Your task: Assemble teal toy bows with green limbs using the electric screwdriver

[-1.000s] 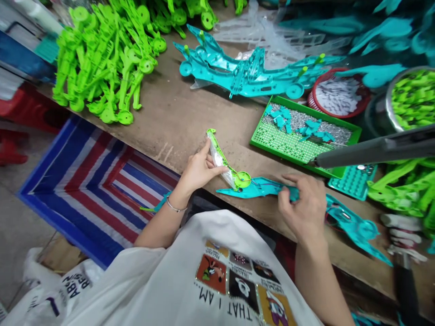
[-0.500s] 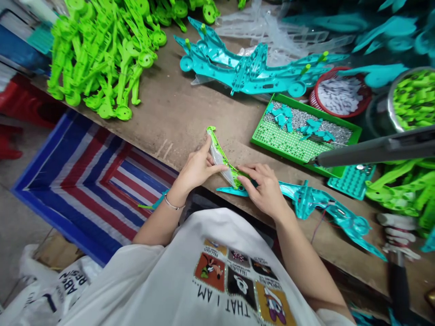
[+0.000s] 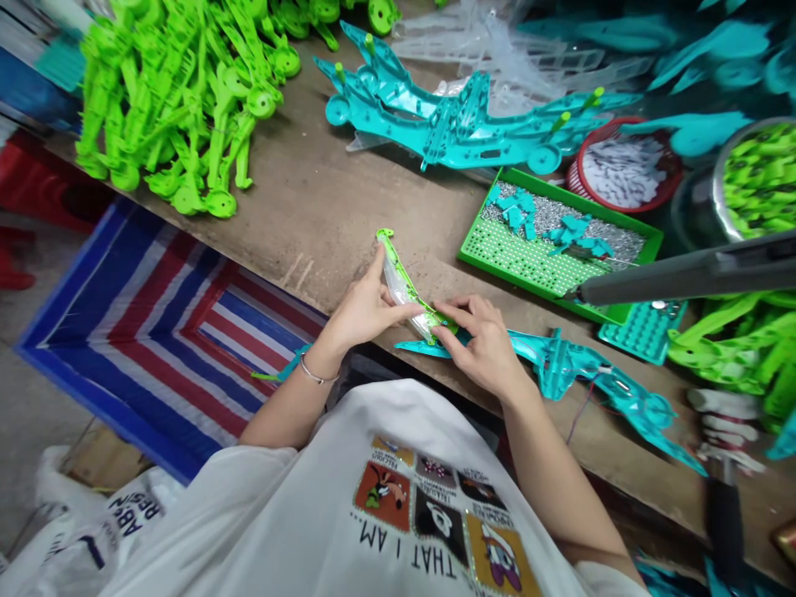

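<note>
Both hands grip a long, narrow green plastic part (image 3: pixel 404 274) with a clear plastic strip (image 3: pixel 395 282) along its side. My left hand (image 3: pixel 364 308) is closed on its left side, index finger stretched toward the hooked upper end and thumb across the strip. At the lower end, my right hand (image 3: pixel 482 344) pinches the part between thumb and fingers, which partly hide it. Just under the hands, a teal plastic part (image 3: pixel 553 365) lies along the table edge, with thin wires on it.
A heap of green parts (image 3: pixel 180 108) lies at the back left. Teal shells (image 3: pixel 460 124) sit at the back. A green tray (image 3: pixel 528 261) holds screws and small teal pieces, beside a red basket (image 3: pixel 622 170) of white pieces. A grey bar (image 3: pixel 684 269) juts in from the right.
My right thumb and fingers have shifted slightly on the lower end of the green part. Otherwise the hands hold nearly the same pose, and the view has moved a little.
</note>
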{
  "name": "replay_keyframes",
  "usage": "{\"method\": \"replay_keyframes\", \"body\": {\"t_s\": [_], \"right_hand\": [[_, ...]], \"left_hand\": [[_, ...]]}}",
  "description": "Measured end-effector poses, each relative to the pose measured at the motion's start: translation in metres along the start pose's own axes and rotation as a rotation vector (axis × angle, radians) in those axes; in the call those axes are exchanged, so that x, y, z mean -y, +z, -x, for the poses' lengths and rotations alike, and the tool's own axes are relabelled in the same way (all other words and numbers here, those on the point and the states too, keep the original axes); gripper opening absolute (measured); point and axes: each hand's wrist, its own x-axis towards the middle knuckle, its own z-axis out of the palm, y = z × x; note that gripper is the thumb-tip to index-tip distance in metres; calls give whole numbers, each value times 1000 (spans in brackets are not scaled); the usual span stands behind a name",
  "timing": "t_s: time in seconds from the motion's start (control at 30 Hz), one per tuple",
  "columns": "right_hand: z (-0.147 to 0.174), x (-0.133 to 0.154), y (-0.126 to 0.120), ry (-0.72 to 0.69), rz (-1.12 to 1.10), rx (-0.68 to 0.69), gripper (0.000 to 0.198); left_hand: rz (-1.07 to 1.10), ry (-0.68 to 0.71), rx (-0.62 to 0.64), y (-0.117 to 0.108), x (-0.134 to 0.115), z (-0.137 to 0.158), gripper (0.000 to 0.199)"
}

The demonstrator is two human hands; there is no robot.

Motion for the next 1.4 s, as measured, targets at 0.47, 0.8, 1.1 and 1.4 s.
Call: {"method": "replay_keyframes", "body": {"t_s": [0.47,0.8,1.1,1.4], "right_hand": [[-1,-1,-2,1,-16,42,38],[-2,0,-2,-5,2,44,38],[-1,-1,1,-10,-4,27,38],[-2,-1,1,-4,3,27,39]], "left_hand": [[388,-203,31,13,-8,1,131],[385,-215,75,10,-8,-3,131],[274,-205,94,4,-11,-7,135],[327,-219,24,9,-9,1,126]]}}
